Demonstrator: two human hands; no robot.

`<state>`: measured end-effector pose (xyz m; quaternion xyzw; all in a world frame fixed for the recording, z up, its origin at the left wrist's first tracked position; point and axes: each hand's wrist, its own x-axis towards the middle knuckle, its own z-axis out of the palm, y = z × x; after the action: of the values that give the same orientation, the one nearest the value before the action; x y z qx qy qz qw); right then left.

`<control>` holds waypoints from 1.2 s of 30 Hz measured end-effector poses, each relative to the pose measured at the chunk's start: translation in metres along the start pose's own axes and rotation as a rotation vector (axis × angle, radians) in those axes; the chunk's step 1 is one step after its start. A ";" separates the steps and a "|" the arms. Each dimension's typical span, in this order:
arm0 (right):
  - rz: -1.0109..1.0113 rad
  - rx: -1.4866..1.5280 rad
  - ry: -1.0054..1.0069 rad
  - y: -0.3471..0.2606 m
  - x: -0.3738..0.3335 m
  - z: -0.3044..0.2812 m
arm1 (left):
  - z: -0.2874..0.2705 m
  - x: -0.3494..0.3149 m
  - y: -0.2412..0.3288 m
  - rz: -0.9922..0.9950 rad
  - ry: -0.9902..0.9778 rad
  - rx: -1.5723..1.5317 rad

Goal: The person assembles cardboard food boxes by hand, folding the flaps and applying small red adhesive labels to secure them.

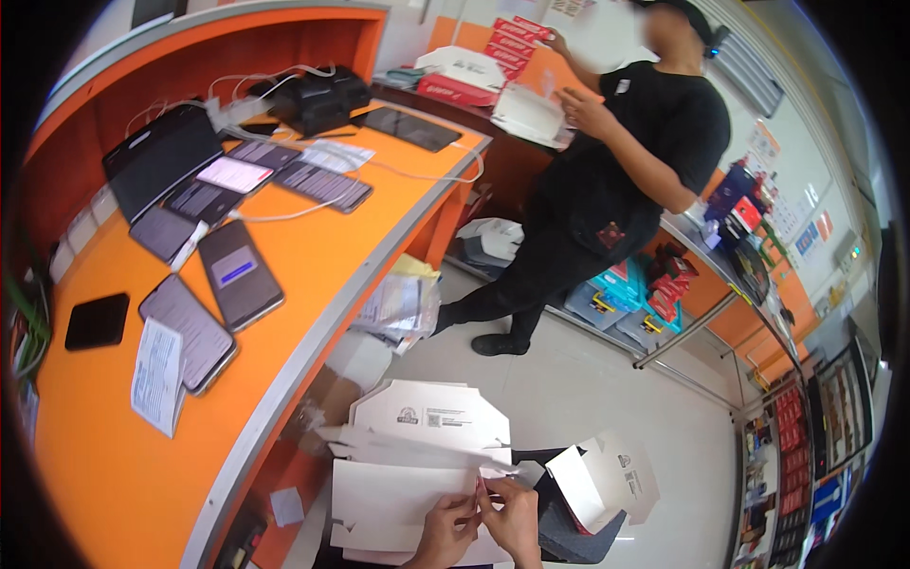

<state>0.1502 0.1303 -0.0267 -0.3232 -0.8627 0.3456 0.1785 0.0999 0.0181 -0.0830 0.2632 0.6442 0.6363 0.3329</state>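
An unfolded white cardboard food box with slotted flaps lies low in front of me. My left hand is closed, its fingers pinching the right edge of the box. Right beside it, my right hand pinches the same edge at a narrow reddish fold, thumb and fingers together. Behind the panel I work on stands a wide lid panel with small dark print, and a thin flap between them is smeared by motion. To the right, a partly folded white box rests on a dark grey surface.
An orange counter on the left holds several phones, tablets, cables and a folded paper slip. Across the room a person in black handles a white box near stacked red boxes. Teal crates sit under a metal table.
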 end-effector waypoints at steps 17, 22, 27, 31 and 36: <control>-0.076 -0.242 0.003 -0.016 0.006 0.008 | -0.009 0.005 0.004 -0.048 -0.043 -0.082; -0.152 -0.343 0.000 -0.006 -0.003 0.020 | -0.008 0.007 -0.002 0.013 -0.010 0.002; -0.111 -0.195 -0.029 0.011 -0.014 0.026 | -0.009 0.010 -0.008 0.020 0.016 -0.003; 0.034 0.202 0.030 0.000 -0.024 0.009 | -0.007 0.006 -0.001 0.181 0.080 0.100; 0.257 0.681 0.143 0.030 -0.043 0.003 | 0.021 0.004 -0.011 0.431 0.042 0.123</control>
<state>0.1922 0.1161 -0.0539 -0.3746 -0.6358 0.6089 0.2909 0.1139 0.0342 -0.0938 0.4013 0.6176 0.6574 0.1590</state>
